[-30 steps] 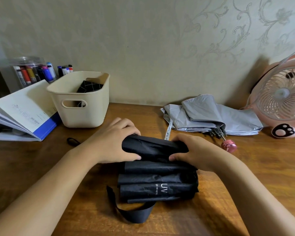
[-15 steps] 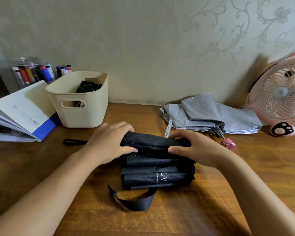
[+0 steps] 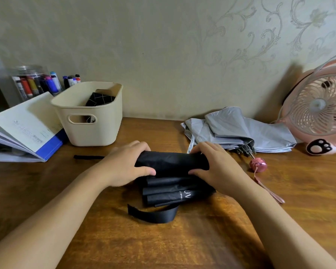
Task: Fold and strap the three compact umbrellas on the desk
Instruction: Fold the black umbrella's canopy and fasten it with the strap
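**Black umbrella half rolled, strap lying free**

Nearest on the desk (image 3: 182,247), the closing strap (image 3: 153,215) lies loose in a curve, so the fastening is not yet done. Just behind it is the black umbrella (image 3: 171,166), at the middle of the desk. Its near pleats lie flat, and its far part is rolled into a tube. The left hand (image 3: 124,166) and the right hand (image 3: 217,167) each clasp one end of this tube, probably so the cloth winds tight and even.

Beyond the right hand, the grey umbrella (image 3: 241,131) lies unfolded, with its pink handle (image 3: 258,165) close to the right wrist. It may get in the way. Farther left stands a cream basket (image 3: 97,131) holding something dark and checked. A pink fan (image 3: 318,113) is at the far right.
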